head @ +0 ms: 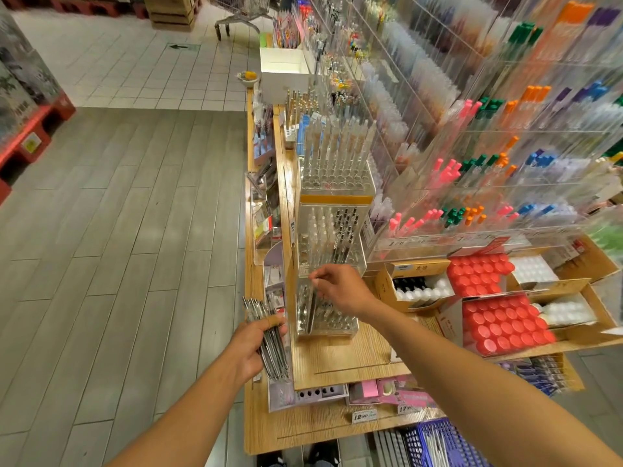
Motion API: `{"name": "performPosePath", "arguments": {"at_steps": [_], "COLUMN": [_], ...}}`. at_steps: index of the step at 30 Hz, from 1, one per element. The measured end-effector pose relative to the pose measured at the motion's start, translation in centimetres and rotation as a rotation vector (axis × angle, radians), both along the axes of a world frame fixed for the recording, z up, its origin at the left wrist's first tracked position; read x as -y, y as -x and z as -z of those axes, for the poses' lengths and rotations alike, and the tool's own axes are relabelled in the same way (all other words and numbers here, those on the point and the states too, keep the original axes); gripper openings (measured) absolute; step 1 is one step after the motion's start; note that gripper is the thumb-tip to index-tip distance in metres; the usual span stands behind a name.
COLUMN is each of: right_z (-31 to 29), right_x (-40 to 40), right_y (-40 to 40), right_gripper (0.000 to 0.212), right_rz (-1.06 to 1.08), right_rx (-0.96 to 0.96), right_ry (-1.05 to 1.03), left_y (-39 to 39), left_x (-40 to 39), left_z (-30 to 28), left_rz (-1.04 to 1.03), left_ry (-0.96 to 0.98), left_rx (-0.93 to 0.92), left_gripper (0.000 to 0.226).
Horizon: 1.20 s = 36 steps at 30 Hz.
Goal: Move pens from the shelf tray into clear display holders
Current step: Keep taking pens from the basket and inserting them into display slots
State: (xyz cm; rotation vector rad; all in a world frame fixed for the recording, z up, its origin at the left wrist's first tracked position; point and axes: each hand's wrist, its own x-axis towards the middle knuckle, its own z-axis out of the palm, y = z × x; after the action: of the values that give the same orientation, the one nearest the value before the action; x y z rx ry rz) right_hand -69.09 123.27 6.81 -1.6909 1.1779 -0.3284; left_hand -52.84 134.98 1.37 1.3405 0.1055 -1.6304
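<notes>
Your right hand [337, 286] pinches one pen [312, 311] down into the nearest clear holder [325, 326], mostly unfilled by the look of it, while your left hand [254, 345] grips a bundle of pens [269, 338] yet to place.

Your two forearms come up from the bottom of the view, both bare from the elbow down, with no sleeve, cuff, watch or band showing on either. Your left hand [251, 345] and right hand [340, 288] are bare too: no gloves, and no rings that can be made out. At the bottom edge, the dark toes of your shoes [296, 458] show.
</notes>
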Motion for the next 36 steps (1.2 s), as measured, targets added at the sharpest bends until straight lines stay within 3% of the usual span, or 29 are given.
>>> {"name": "performPosePath", "arguments": {"at_steps": [6, 12, 17, 21, 29, 36], "right_z": [2.1, 3.6, 4.2, 4.6, 4.9, 4.8], "right_x": [-1.0, -1.4, -1.7, -1.7, -1.7, -1.8], "right_y": [-0.1, -0.2, -0.3, -0.1, -0.8, -1.1], "right_gripper": [0.008, 0.014, 0.017, 0.016, 0.023, 0.025], "right_rz": [-0.173, -0.212, -0.424, -0.435, -0.382, -0.343], "right_rx": [-0.128, -0.239, -0.293, -0.294, -0.433, -0.46], "right_ry": [0.322, 0.422, 0.59, 0.699, 0.721, 0.691], "left_y": [-0.4, -0.5, -0.8, -0.9, -0.7, -0.7], "left_x": [0.1, -0.1, -0.1, -0.2, -0.3, -0.1], "left_z": [0.7, 0.7, 0.9, 0.9, 0.9, 0.6], "left_rz": [-0.041, -0.048, -0.06, -0.061, -0.001, 0.102], "left_ry": [-0.008, -0.02, -0.029, -0.025, -0.01, 0.014], "left_rx": [0.002, 0.01, 0.01, 0.011, 0.032, 0.001], "left_gripper": [0.005, 0.008, 0.007, 0.014, 0.01, 0.021]}}
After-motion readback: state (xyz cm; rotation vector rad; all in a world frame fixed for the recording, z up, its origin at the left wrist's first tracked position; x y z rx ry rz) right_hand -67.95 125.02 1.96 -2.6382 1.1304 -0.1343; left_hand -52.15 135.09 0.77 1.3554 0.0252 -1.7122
